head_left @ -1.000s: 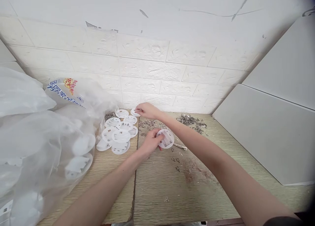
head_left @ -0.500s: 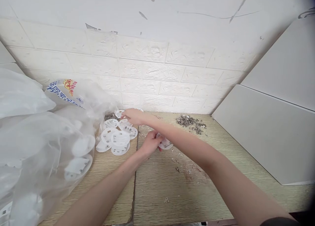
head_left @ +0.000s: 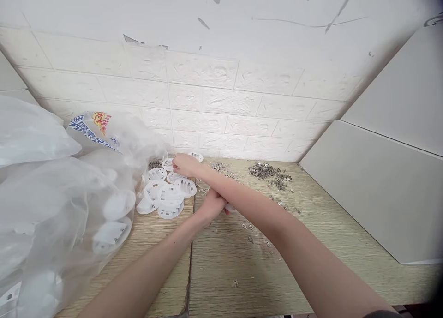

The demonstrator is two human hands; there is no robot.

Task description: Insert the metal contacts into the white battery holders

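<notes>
My left hand [head_left: 212,206] is closed on a white plastic disc [head_left: 230,207]. Most of that disc is hidden behind my right forearm, which crosses over my left wrist. My right hand [head_left: 186,165] reaches across to the far left, above a cluster of similar slotted white discs [head_left: 170,193] with small metal pieces in them. Its fingers are curled together beside one disc [head_left: 168,164] at the back; whatever they pinch, if anything, is too small to make out.
Clear plastic bags [head_left: 69,207] with more white discs fill the left side. A heap of small metal parts [head_left: 265,170] lies at the back right, with another dark heap [head_left: 155,164] behind the discs. Loose metal pieces [head_left: 250,239] are scattered nearer me. A white panel [head_left: 374,189] bounds the right.
My right forearm has come lower over my left hand, covering more of the held disc. The right fingers have curled in more at the back-left discs. The view has shifted slightly.
</notes>
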